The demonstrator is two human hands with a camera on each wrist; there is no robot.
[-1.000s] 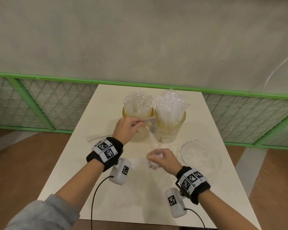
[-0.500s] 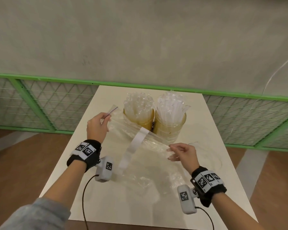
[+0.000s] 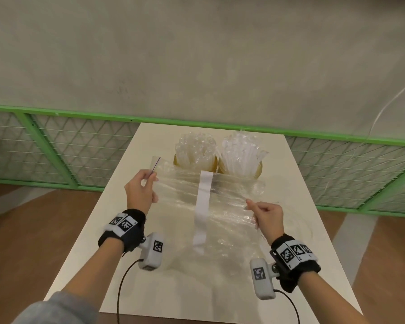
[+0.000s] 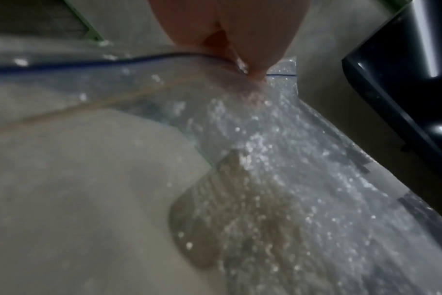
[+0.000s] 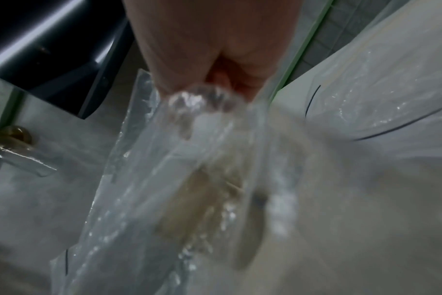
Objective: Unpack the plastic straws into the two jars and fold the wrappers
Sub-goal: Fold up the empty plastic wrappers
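Observation:
A clear plastic wrapper [image 3: 222, 206] with a white strip down its middle hangs stretched above the table [image 3: 150, 288]. My left hand [image 3: 143, 190] pinches its left top corner and my right hand [image 3: 262, 212] pinches its right edge. The left wrist view shows the wrapper [image 4: 278, 159] held by pinching fingertips [image 4: 257, 73]; in the right wrist view the wrapper [image 5: 177, 179] bunches under my fingers [image 5: 189, 83]. Two amber jars [image 3: 194, 162] [image 3: 257, 170] packed with clear straws [image 3: 241, 153] stand side by side behind the wrapper, their lower parts hidden by it.
A second clear wrapper [image 3: 297, 228] lies flat on the table to the right of my right hand. A green mesh railing [image 3: 56, 155] runs behind the table. Wooden floor shows on both sides.
Both hands went from close together near the jars to wide apart, lifting the wrapper and spreading it flat between them. In the last half second they spread it a little further.

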